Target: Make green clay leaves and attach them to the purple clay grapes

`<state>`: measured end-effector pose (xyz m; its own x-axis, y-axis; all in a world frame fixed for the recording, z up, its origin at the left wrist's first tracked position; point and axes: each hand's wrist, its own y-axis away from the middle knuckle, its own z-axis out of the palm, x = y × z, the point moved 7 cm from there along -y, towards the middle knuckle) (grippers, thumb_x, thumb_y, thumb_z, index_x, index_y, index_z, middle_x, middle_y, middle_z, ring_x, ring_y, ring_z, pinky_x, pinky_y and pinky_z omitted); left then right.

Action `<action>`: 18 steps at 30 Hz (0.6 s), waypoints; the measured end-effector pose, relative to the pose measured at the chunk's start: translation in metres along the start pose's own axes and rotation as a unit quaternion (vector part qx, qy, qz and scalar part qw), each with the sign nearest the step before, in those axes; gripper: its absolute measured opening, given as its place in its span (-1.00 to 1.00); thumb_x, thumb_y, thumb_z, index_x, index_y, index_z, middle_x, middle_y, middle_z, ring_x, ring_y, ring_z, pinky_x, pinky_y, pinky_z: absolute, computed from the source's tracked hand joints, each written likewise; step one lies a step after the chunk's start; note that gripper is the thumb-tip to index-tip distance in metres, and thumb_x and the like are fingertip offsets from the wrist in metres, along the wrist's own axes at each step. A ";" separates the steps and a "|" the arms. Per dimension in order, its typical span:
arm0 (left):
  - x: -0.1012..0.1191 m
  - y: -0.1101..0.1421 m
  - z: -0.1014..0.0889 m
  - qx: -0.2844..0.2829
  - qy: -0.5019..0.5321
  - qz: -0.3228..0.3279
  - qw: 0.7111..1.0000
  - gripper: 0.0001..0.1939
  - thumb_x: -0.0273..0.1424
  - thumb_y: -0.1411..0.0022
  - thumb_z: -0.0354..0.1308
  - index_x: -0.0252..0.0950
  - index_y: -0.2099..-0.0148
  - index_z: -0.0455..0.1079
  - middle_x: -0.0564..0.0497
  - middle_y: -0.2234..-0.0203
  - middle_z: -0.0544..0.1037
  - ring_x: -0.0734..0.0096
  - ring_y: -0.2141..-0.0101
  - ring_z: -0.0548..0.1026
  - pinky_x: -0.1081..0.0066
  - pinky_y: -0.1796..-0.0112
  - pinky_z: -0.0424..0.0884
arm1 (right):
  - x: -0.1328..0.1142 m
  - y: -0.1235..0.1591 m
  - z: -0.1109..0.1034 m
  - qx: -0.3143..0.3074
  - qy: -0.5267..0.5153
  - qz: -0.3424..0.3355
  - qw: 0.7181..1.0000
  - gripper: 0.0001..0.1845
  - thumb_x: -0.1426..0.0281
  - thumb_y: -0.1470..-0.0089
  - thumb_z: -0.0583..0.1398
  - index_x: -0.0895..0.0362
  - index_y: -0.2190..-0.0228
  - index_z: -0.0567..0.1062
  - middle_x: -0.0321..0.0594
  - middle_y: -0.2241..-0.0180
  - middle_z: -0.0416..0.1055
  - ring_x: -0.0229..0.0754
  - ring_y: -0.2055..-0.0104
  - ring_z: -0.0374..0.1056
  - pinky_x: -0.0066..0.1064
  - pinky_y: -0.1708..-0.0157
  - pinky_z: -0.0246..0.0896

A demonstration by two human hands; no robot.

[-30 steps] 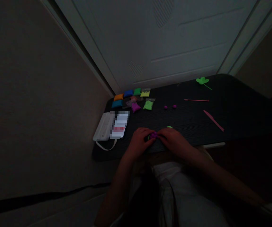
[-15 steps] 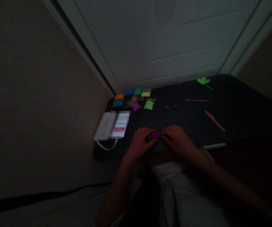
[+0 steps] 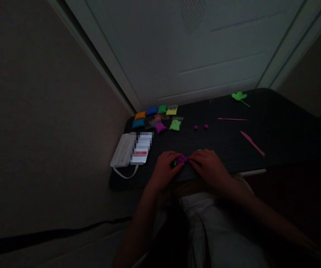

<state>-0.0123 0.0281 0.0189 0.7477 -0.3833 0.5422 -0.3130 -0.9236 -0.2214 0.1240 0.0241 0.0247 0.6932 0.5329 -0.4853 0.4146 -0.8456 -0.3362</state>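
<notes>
Near the front edge of the dark table is a small cluster of purple clay balls point(image 3: 182, 160), shaped like a bunch of grapes, with a bit of green at its left end. My left hand point(image 3: 167, 164) is curled around the cluster from the left, fingers above and thumb below. At its right tip, the fingers of my right hand point(image 3: 208, 163) are pinched together on the purple clay. A thin green edge point(image 3: 199, 150) shows just behind my right fingers; most of it is hidden. Two loose purple balls point(image 3: 201, 127) lie farther back.
Clay packets point(image 3: 152, 111) in several colours lie at the back left. A phone point(image 3: 142, 149) and a white case with a cable point(image 3: 123, 149) are at the left. A pink knife tool point(image 3: 252, 143), a thin pink stick point(image 3: 232, 119) and a green clay leaf shape point(image 3: 239, 96) lie right.
The view has shifted slightly. My right fingers have moved a little at the cluster's tip, and a green edge now shows behind them. My left hand keeps its hold.
</notes>
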 end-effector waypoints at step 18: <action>0.100 0.027 -0.063 0.261 -0.080 0.098 0.957 -0.60 -0.40 -0.09 0.14 -0.16 0.00 0.21 -0.02 0.19 0.42 0.32 0.17 0.40 0.27 0.16 0.39 | -0.048 0.037 -0.067 0.138 -0.221 -0.003 0.965 -0.50 0.47 -0.13 -0.02 -0.01 -0.11 0.13 -0.23 0.00 0.32 -0.16 0.00 0.29 -0.27 0.06 0.27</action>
<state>0.0171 -0.0352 0.1176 0.7977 -0.5063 0.3276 -0.1521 -0.6946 -0.7031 0.1449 -0.0350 0.0896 0.3465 0.5502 -0.7598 0.2020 -0.8347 -0.5123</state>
